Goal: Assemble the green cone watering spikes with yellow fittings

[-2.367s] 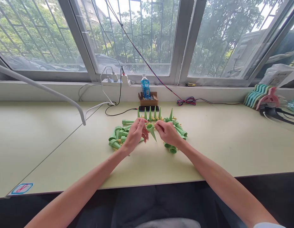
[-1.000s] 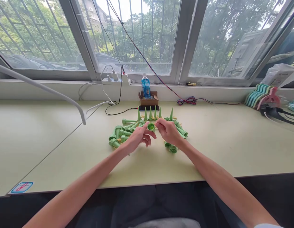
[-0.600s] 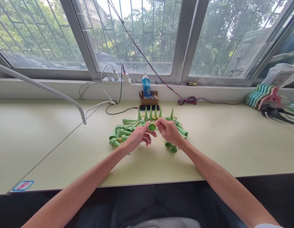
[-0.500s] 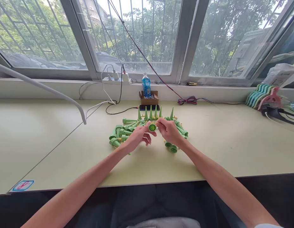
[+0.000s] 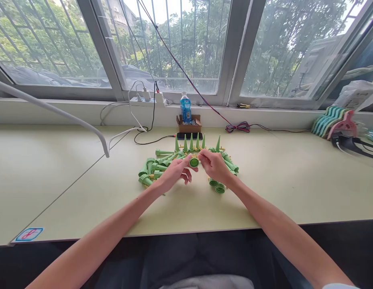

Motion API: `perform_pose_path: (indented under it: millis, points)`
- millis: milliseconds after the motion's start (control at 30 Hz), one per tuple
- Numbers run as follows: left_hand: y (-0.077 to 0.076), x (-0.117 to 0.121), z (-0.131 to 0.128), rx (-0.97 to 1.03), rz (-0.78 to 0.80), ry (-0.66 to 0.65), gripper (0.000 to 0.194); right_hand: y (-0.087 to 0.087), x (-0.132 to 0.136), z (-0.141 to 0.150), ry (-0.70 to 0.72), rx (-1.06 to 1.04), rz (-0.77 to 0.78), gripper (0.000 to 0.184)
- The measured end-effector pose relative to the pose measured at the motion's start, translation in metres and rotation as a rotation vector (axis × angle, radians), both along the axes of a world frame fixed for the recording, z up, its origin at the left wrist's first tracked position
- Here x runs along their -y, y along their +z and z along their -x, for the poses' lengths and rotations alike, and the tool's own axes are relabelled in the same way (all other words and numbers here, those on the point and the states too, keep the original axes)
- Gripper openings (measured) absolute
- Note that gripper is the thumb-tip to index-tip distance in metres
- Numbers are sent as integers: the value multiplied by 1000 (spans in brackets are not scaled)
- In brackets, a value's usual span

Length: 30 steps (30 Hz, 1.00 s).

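Left hand (image 5: 176, 172) grips a green cone (image 5: 194, 162), now turned round end toward the viewer, apparently mid-handling; right hand (image 5: 215, 165) curls beside it, grip unclear.

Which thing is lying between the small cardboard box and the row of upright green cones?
In the head view, a dark phone lies between the box and the green cones.

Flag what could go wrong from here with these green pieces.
The green piece could slip, since the left hand seems to hold it only by thumb and fingers. The right hand might knock the upright green cone just beyond it. The open-ended pieces near its wrist might roll if brushed.
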State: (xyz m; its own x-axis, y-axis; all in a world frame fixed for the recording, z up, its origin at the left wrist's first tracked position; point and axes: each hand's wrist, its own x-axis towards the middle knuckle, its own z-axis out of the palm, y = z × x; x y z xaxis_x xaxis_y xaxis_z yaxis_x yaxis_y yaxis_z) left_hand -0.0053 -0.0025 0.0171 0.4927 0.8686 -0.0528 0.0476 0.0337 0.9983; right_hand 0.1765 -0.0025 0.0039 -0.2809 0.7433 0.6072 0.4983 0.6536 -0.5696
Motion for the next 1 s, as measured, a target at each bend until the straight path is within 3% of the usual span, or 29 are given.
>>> perform_pose_path:
  millis: [733,1000]
  points:
    - [-1,0,1,-52,-86,-1,51,-1,-1,0,8,1,24,27]
    - [-4,0,4,-90,-200,-9,42,-1,-1,-1,2,21,26,29]
